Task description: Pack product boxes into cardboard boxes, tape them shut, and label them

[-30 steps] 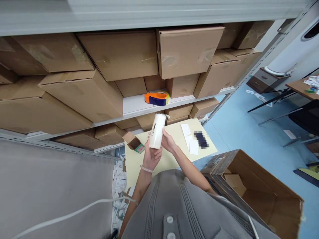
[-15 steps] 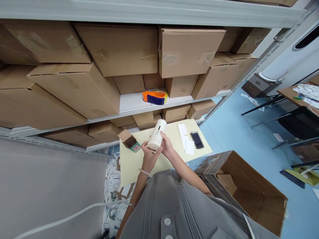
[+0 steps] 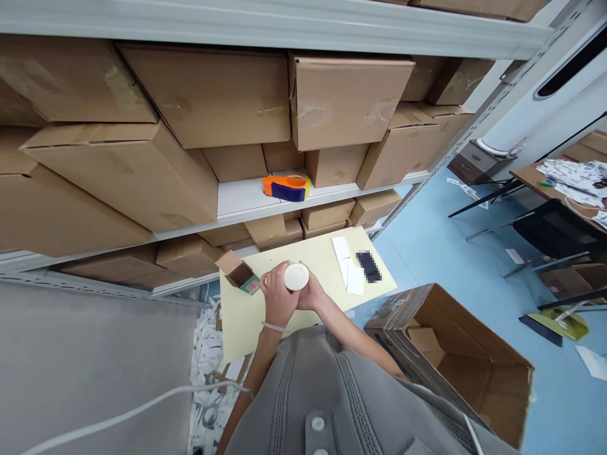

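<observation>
Both of my hands are wrapped round a white cylindrical bottle (image 3: 296, 277), held over the pale yellow tabletop (image 3: 246, 328) with one round end facing up at me. My left hand (image 3: 279, 296) closes on it from the left, fingers curled near the top. On the other side my right hand (image 3: 310, 294) grips it lower down, its fingers partly hidden. Just left of my hands, a small open carton (image 3: 237, 272) with a green and pink end lies on the tabletop. White papers (image 3: 348, 262) and a dark, pixelated item (image 3: 368, 266) lie to the right.
An orange and blue tape dispenser (image 3: 287, 188) sits on the shelf ahead among stacked cardboard boxes (image 3: 351, 101). A big open cardboard box (image 3: 488, 379) stands at my right. Paper scraps (image 3: 206, 354) cover the floor at left. A white cable (image 3: 142, 404) runs to my left arm.
The bottle has turned from lying tilted, with its printed side showing, to end-on toward me. My left hand has moved up around it. The view has shifted slightly right.
</observation>
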The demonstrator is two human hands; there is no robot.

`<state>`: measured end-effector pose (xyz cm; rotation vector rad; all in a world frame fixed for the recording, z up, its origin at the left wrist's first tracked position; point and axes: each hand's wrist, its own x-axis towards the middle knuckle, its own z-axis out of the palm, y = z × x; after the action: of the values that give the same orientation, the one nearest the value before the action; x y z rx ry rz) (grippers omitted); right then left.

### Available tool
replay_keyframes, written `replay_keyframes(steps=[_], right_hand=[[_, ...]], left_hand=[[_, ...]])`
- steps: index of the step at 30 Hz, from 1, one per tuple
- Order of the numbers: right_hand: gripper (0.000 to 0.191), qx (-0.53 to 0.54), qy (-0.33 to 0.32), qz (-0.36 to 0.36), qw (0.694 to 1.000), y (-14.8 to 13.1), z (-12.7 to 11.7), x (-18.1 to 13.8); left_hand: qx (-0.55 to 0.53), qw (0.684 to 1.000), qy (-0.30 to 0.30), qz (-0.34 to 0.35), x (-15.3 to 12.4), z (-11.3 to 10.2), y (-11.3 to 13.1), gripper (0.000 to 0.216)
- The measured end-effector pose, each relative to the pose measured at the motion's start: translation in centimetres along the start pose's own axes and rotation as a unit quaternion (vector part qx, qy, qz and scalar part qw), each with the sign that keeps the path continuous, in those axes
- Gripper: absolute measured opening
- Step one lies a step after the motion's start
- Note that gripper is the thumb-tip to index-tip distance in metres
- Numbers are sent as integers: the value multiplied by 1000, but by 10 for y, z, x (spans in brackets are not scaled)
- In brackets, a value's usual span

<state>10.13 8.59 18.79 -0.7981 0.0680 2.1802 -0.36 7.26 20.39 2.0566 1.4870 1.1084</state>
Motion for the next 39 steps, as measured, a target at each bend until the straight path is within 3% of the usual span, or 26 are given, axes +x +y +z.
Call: replay_keyframes(steps=[5,9,12,14,17,19,21,25,29,33,36,39], right_hand=[[42,22,1,-14,1000,-5,0,2],[35,15,66,-89,994,-7,2,3],[31,-62,130,-222,964,-6,2,-1],[36,-138,135,-292,937,-6,0,-5],[42,-238,106,-341,903,-11,-5,-11],[42,-288,87,-345,889,-17,-9,-15],[41,-323,68,-341,880,-23,-12,-19],[42,-311,55,-328,890,-30,-17,-21],[38,-246,22,-316,916,-32,-22,-20],[36,-191,-55,-307,931,-31,-20,-19],[39,-197,-74,-303,930,-29,-14,-20],[40,-223,-64,-290,928,-29,-9,-21]], left_hand=[[-21,1000,2,-12,2,-1,-2,59],[-83,996,-16,6,0,-6,-4,63],[-96,995,-35,-12,-2,-7,-2,49],[-103,994,-21,-35,-1,-6,1,45],[-159,983,27,-90,5,-5,1,51],[-243,955,46,-161,10,-5,-2,55],[-359,896,39,-258,14,-6,-9,53],[-573,708,-25,-411,17,-10,-17,39],[-676,538,-100,-493,15,-18,-6,35],[-727,394,-157,-540,12,-27,9,41],[-741,322,-168,-565,10,-30,15,41],[-737,305,-174,-577,11,-31,17,42]])
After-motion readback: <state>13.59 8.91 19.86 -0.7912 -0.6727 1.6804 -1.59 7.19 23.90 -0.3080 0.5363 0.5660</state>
